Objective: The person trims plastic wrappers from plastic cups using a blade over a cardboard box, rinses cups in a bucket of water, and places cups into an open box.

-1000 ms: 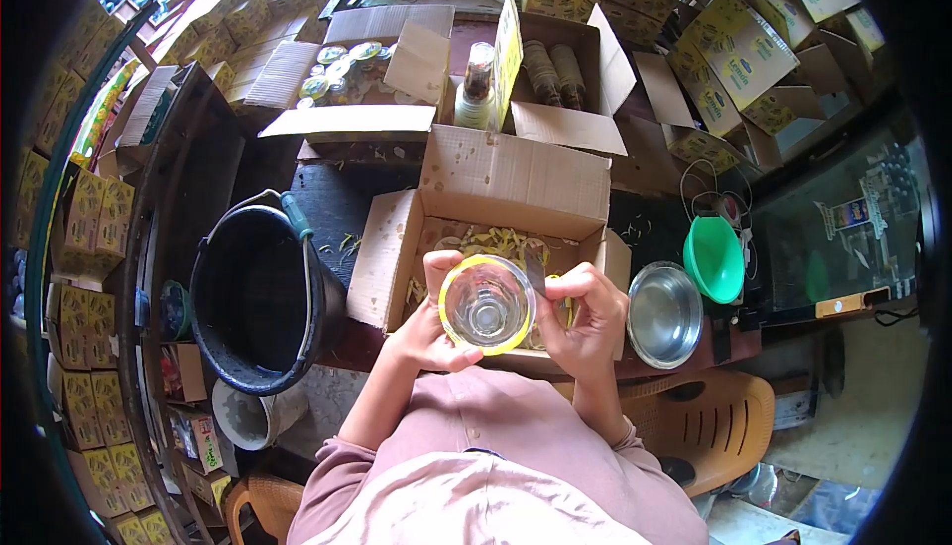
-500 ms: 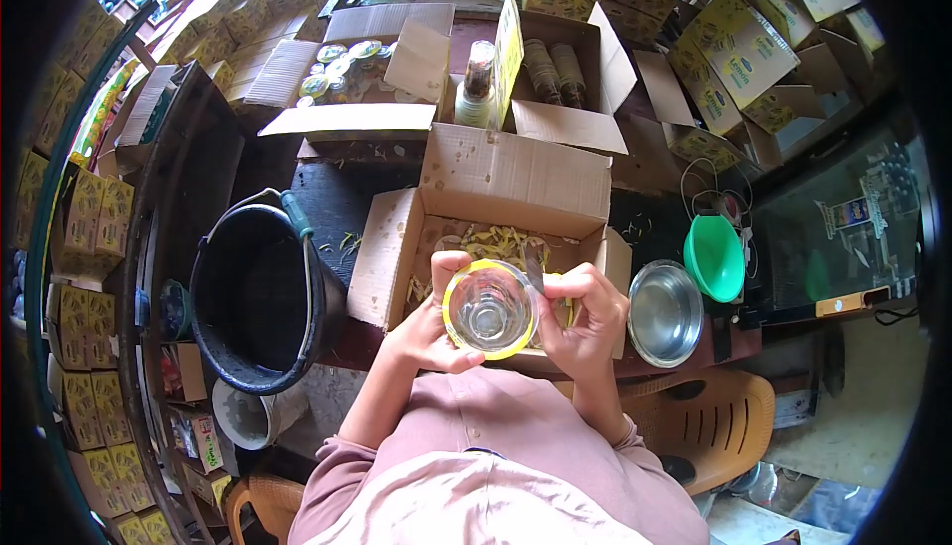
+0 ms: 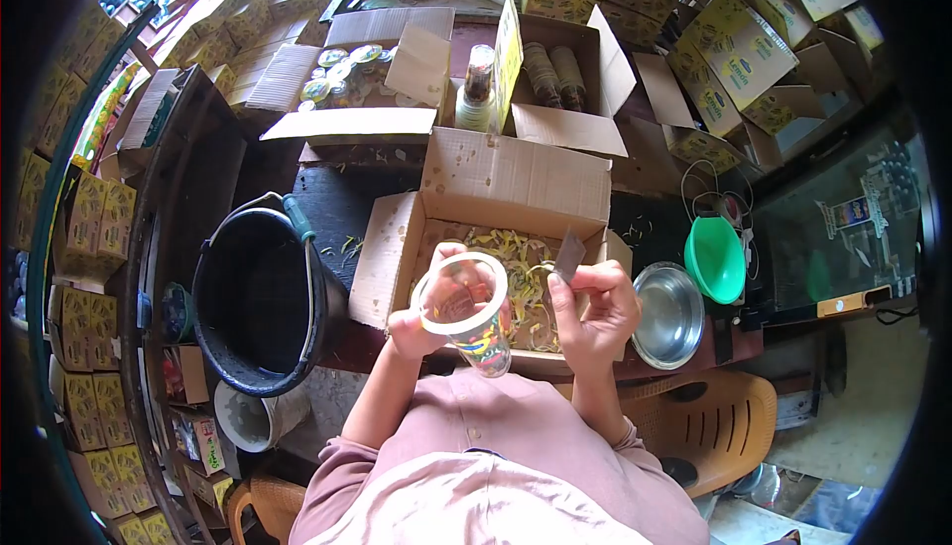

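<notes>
My left hand point(image 3: 418, 322) is wrapped round a clear plastic cup point(image 3: 486, 337) with colourful print on its side. The cup is tilted, its open pale rim towards me and its base pointing down to the right. In my right hand point(image 3: 600, 322), thumb and fingers pinch a flat, dark grey blade point(image 3: 569, 254) that points up. A thin curled strip point(image 3: 545, 292) hangs beside the right fingertips; whether they hold it I cannot tell. Below both hands stands an open cardboard box point(image 3: 516, 173) with many yellow and pale curled strips point(image 3: 511, 247) in it.
A black bucket point(image 3: 322, 297) stands left of the box. On the right are a steel bowl point(image 3: 666, 317) and a green bowl point(image 3: 716, 259). Behind, one open carton point(image 3: 347, 121) holds round lids, another point(image 3: 570, 130) stacked cups. A brown plastic chair point(image 3: 739, 416) is at lower right.
The cup has tipped from mouth-up to slanting and moved slightly left. The yellow ring round its rim is gone. My right hand has moved away from it to the right, with the blade.
</notes>
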{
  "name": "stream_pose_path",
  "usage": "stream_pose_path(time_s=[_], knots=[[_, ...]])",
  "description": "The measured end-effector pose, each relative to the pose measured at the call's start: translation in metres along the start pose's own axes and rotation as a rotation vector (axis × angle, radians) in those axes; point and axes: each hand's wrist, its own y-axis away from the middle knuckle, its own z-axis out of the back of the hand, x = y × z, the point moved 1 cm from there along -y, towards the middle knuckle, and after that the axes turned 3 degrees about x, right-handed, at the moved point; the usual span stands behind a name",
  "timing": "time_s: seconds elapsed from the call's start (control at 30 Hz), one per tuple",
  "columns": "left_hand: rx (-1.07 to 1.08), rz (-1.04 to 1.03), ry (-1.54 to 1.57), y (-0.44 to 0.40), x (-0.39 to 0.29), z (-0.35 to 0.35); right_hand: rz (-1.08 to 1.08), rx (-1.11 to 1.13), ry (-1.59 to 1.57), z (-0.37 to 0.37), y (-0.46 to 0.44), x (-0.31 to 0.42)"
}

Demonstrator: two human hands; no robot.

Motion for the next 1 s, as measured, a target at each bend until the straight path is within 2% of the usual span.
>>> stream_pose_path(time_s=[0.07, 0.17, 0.2, 0.33, 0.47, 0.57, 0.67, 0.77, 1.0], knots=[[0.033, 0.013, 0.073, -0.001, -0.003, 0.001, 0.001, -0.014, 0.000, 0.001, 0.002, -0.013], [-0.081, -0.003, 0.085, -0.001, -0.002, 0.006, -0.354, 0.388, 0.372, 0.005, -0.003, -0.022], [-0.058, -0.032, 0.073, -0.001, -0.002, 0.007, -0.365, 0.476, 0.452, 0.006, 0.000, -0.028], [-0.152, -0.014, -0.006, 0.001, -0.001, 0.013, -0.403, 0.292, 0.410, 0.010, -0.001, -0.017], [-0.228, 0.002, -0.011, 0.000, -0.003, 0.010, -0.305, 0.186, 0.278, 0.013, -0.001, -0.018], [-0.293, 0.036, -0.010, 0.000, -0.003, 0.010, -0.089, 0.200, 0.208, 0.012, 0.001, -0.010], [-0.400, 0.007, -0.057, 0.001, 0.001, 0.012, -0.039, 0.280, 0.108, 0.007, 0.003, -0.002], [-0.466, -0.025, -0.256, 0.002, 0.007, 0.021, -0.005, 0.340, 0.070, 0.001, 0.003, 0.008], [-0.410, -0.080, -0.307, -0.003, -0.005, 0.002, 0.007, 0.378, 0.093, -0.009, 0.004, 0.004]])
